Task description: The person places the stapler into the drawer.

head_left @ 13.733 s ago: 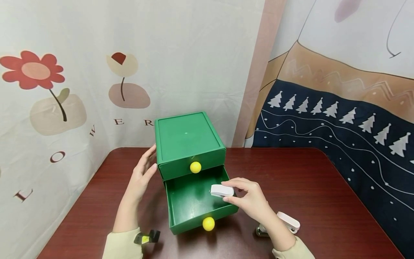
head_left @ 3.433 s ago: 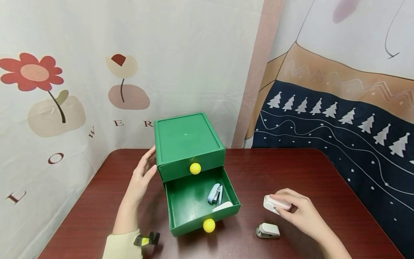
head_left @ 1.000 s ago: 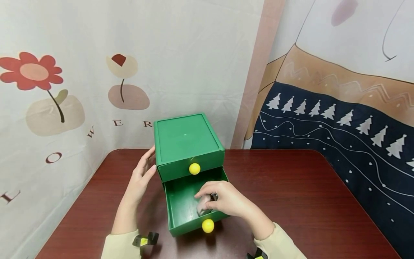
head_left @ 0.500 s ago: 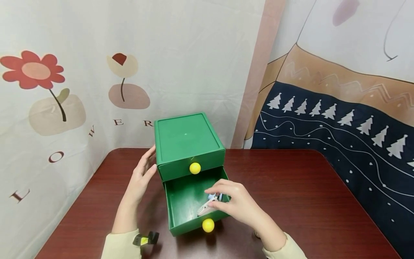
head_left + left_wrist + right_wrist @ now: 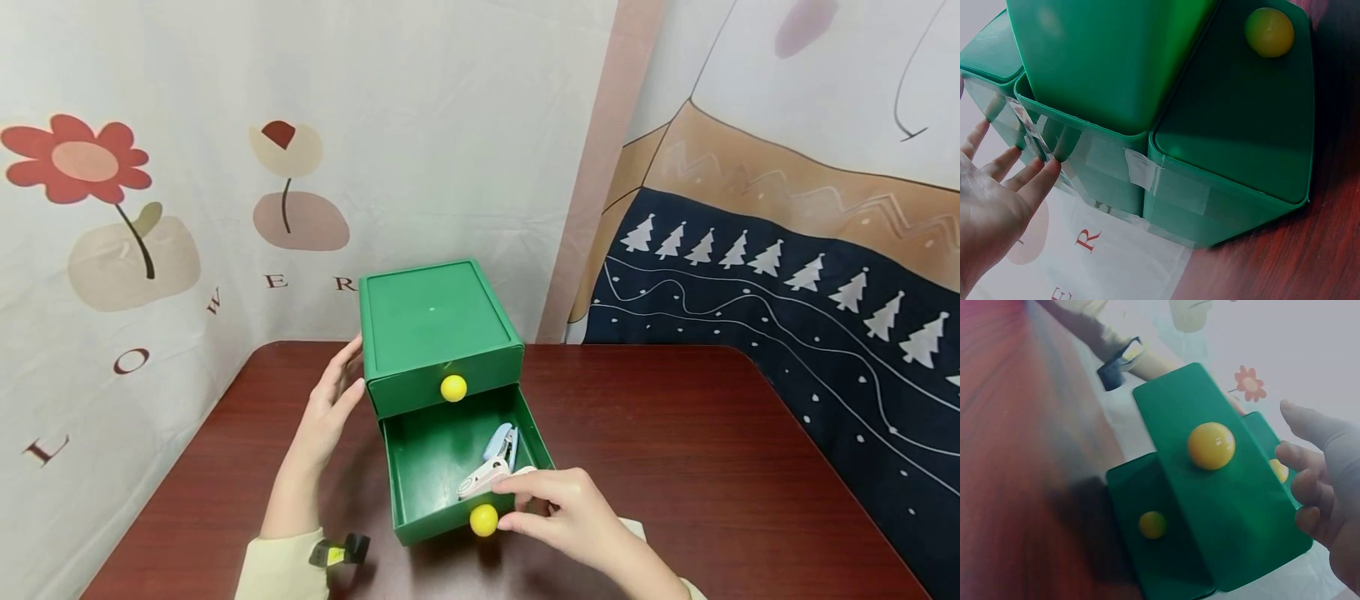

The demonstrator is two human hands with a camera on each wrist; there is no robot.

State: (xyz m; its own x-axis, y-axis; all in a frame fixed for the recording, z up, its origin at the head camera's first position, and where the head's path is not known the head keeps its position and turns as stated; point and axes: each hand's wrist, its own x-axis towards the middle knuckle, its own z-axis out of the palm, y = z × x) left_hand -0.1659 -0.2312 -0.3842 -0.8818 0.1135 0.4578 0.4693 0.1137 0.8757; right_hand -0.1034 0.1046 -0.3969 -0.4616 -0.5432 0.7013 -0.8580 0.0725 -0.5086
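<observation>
My left hand [image 5: 322, 417] rests its straight fingers against the left side of the green drawer unit [image 5: 442, 321]. The middle drawer [image 5: 431, 467] is pulled out. Inside it lie a light blue stapler [image 5: 501, 443] and a pink-and-white stapler [image 5: 480, 479], with a white object [image 5: 527, 471] partly hidden behind my right hand [image 5: 573, 512]. That hand holds nothing and hovers at the drawer's front right corner, fingers loosely bent, close to the yellow knob [image 5: 483, 520]. In the right wrist view its fingers are apart from the knob [image 5: 1211, 445].
The closed top drawer has its own yellow knob [image 5: 453, 388]. Below the pulled-out drawer, the right wrist view shows a lower drawer's knob [image 5: 1152, 525]. A pale edge [image 5: 632, 527] shows behind my right forearm, where a white stapler lay earlier. The unit stands on a reddish-brown table [image 5: 675, 417].
My right hand brought the pink-and-white stapler into the drawer, let go of it, and drew back toward the drawer front and knob. The left hand has stayed put.
</observation>
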